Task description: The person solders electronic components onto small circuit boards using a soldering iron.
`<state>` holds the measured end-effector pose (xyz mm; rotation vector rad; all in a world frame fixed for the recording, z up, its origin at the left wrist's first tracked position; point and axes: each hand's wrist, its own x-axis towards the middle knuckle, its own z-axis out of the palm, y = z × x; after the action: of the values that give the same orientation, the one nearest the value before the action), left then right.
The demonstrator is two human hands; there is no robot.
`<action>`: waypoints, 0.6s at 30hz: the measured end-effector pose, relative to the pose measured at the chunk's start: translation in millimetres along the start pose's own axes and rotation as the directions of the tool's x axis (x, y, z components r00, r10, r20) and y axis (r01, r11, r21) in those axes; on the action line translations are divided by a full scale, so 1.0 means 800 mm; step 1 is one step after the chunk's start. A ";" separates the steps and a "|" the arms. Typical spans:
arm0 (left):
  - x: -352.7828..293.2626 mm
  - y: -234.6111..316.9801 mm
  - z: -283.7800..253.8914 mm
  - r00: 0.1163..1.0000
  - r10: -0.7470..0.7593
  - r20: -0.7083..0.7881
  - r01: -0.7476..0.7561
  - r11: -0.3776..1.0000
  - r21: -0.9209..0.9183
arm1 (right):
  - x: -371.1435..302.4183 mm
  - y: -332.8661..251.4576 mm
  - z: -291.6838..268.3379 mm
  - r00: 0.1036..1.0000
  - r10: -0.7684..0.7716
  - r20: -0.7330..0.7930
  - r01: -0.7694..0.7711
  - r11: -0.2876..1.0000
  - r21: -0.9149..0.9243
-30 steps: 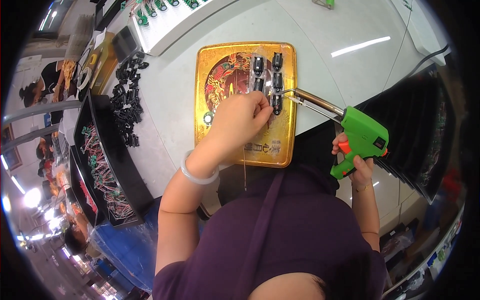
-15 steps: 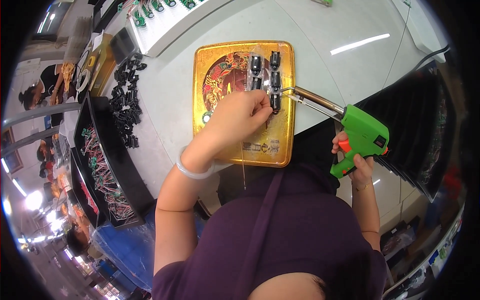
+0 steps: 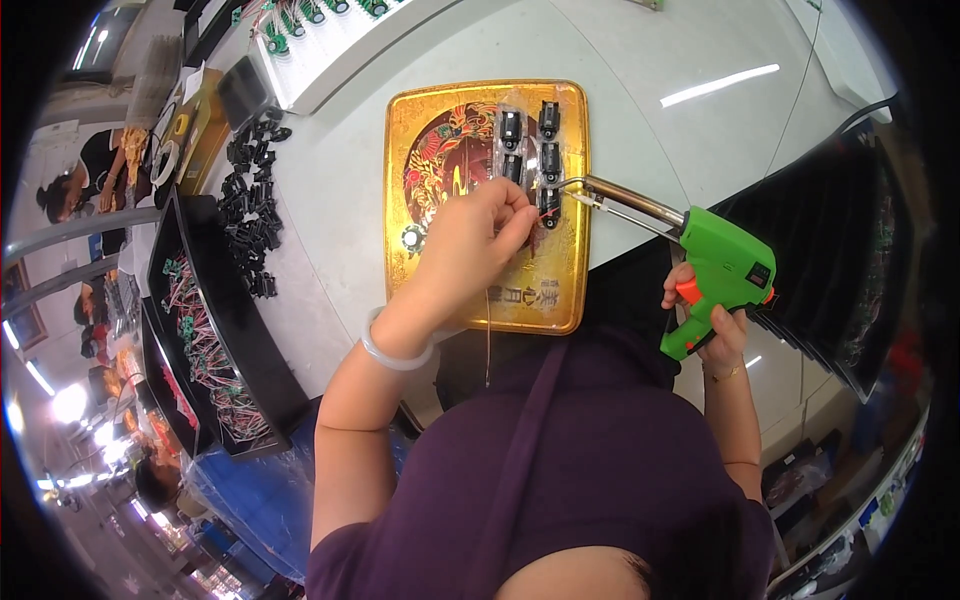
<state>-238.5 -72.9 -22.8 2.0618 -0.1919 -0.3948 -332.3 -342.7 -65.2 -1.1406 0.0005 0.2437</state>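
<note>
On a gold tin point(image 3: 450, 97) atop the counter point(image 3: 650, 140) lies a black part point(image 3: 550, 208), its wiring apparently midway; fingers of the left hand point(image 3: 475, 235) seemingly pinch a thin wire point(image 3: 488, 330), the right hand point(image 3: 715, 325) clasps a green soldering gun point(image 3: 730, 262). A loose black heap point(image 3: 245, 205) sits untouched.

Obstacle over tin point(image 3: 572, 275): soldering gun point(image 3: 728, 250)

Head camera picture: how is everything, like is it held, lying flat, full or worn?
Gold tin: lying flat, decorated side up
Black parts on the tin: set in two columns
Green soldering gun: held, tip over the tin
Right hand: closed around the gun's grip
Left hand: fingers pinched together
White bangle: worn
Black tray: filled with wired green boards
Loose black parts: heaped
</note>
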 end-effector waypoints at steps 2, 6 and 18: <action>-0.002 0.004 0.005 0.997 0.060 -0.048 -0.055 0.994 0.092 | 0.000 0.000 0.001 1.000 -0.001 0.005 0.001 1.000 0.006; -0.002 0.006 0.013 0.978 0.164 -0.130 -0.121 0.950 0.288 | 0.001 0.000 0.001 1.000 -0.009 0.007 0.009 1.000 0.005; -0.003 0.003 0.021 0.970 0.132 -0.203 -0.067 0.952 0.298 | 0.001 0.003 0.002 1.000 -0.028 0.002 0.028 1.000 0.012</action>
<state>-246.7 -87.1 -27.8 2.3541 -0.2295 -0.0731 -332.3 -340.1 -66.7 -1.1272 -0.0160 0.2202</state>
